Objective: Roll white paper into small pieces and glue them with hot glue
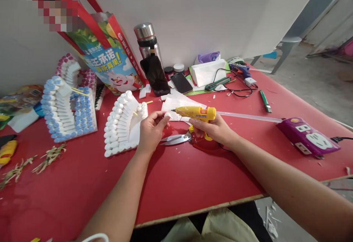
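Head view: from my place in the room, I see the right hand (217, 130) closed around the handle of a yellow glue gun (196, 113), above the red table (176, 183). The left hand (151, 130) pinches a small white piece (167, 115) between thumb and fingers, just beside the nozzle; whether they touch, I cannot tell.

The glue gun is probably light and stiff, but a little heavy at the back, because a long clear stick (248, 116) comes out behind it. The handle seems the right place to hold; the tip is perhaps hot, so fingers should stay away from it. The white piece looks very light and rather soft, maybe easy to dent. I would take it by its edge, gently, with the glued side left free.

Now I count. There is one yellow glue gun in the right hand and one white piece in the left. Below them lies one pair of scissors (178, 139). On the left I find three models: one white model (118, 128), one blue model (66, 109), and one pink model (66, 65), partly hidden. Further back are two phones, one upright phone (156, 76) and one flat phone (181, 83), also one bottle (144, 32). At right is one purple socket box (309, 135).
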The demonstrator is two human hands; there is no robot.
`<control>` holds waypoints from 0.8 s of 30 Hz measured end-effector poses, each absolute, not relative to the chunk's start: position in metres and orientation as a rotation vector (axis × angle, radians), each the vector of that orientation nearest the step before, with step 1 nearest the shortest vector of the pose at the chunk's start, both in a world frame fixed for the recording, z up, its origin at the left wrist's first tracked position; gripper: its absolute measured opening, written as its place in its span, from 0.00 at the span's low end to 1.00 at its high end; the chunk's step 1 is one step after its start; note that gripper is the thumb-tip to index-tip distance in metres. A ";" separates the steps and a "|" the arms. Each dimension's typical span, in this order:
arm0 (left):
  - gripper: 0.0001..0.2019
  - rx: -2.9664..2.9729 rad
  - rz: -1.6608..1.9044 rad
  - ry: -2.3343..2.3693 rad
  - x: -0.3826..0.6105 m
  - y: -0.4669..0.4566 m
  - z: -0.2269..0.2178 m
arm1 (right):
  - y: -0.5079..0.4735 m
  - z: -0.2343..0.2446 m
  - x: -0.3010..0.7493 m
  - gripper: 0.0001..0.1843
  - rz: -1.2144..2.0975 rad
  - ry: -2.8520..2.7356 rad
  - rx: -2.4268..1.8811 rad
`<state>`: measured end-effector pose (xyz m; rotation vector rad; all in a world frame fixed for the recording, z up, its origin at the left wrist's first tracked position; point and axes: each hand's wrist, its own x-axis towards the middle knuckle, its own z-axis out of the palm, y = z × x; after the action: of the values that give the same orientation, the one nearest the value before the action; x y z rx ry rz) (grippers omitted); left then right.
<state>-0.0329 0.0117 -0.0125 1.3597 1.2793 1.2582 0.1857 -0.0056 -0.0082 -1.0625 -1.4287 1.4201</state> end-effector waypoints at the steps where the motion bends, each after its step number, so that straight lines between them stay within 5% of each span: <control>1: 0.15 1.359 1.258 1.281 -0.033 0.011 -0.012 | -0.006 -0.008 0.185 0.19 1.428 -1.438 -1.059; 24: 0.17 1.356 1.278 1.284 -0.033 0.010 -0.011 | -0.004 -0.011 0.183 0.18 1.329 -1.527 -1.018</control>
<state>-0.0334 0.0102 -0.0114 1.3557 1.2841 1.2779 0.1834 -0.0041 -0.0114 -1.0180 -1.5274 1.3289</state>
